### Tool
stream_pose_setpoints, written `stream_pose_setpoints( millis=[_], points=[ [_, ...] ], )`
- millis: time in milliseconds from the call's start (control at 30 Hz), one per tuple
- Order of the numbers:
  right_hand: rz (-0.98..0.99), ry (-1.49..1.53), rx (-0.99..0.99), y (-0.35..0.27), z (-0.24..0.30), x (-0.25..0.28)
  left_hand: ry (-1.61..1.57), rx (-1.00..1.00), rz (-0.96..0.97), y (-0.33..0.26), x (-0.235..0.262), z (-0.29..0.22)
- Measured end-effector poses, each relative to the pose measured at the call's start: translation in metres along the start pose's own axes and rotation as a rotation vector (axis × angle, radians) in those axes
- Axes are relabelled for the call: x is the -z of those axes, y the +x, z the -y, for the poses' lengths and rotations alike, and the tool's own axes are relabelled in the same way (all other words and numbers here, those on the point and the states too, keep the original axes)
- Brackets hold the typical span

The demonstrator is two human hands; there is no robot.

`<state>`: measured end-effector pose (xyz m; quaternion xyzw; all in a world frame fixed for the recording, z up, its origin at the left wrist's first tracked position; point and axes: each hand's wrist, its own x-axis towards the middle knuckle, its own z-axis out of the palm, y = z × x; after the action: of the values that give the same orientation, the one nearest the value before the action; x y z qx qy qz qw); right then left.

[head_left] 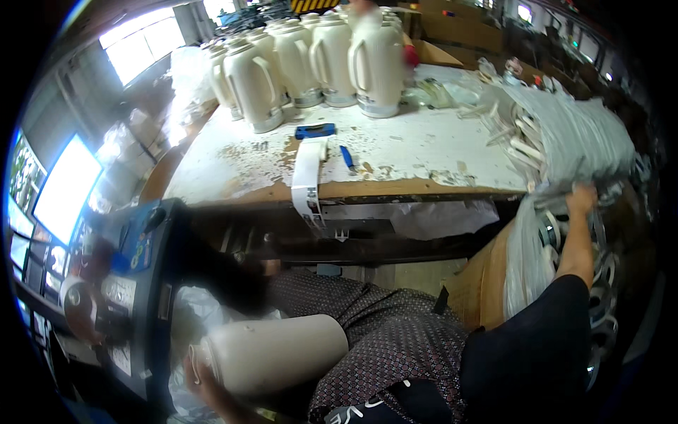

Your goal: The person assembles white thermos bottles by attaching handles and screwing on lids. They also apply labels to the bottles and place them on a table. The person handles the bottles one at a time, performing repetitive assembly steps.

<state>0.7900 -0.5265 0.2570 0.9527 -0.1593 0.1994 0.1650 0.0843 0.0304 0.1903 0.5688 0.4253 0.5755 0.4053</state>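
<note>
A cream vacuum flask body (279, 353) without a handle lies on its side across my lap. My left hand (205, 381) is closed around its narrower end, at the lower left. Far to the right, my stretched-out right hand (583, 199) is at the edge of a translucent plastic bag (575, 134), over a cardboard box (484, 272). White curved handles (524, 141) spill from the bag onto the table, and more round white parts (551, 230) show inside the box. The fingers of my right hand are too small and blurred to make out.
Several cream flasks with handles (332, 60) stand at the back of the worn white table (417, 155). A label strip (307, 180) hangs over its front edge, near a blue tool (315, 131) and a blue cutter (347, 157). A dark machine (152, 283) and bright screen (67, 191) stand left.
</note>
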Motion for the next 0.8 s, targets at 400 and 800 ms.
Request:
stream_pose_setpoints(
  millis=[400, 800],
  points=[
    [1.870, 1.370, 1.316, -0.307, 0.299, 0.231, -0.070, -0.015, -0.237, -0.031, 0.080, -0.027],
    [1.762, 0.607, 2.428, -0.468, 0.396, 0.231, -0.394, 0.165, -1.161, -0.123, 0.111, -0.014]
  ],
)
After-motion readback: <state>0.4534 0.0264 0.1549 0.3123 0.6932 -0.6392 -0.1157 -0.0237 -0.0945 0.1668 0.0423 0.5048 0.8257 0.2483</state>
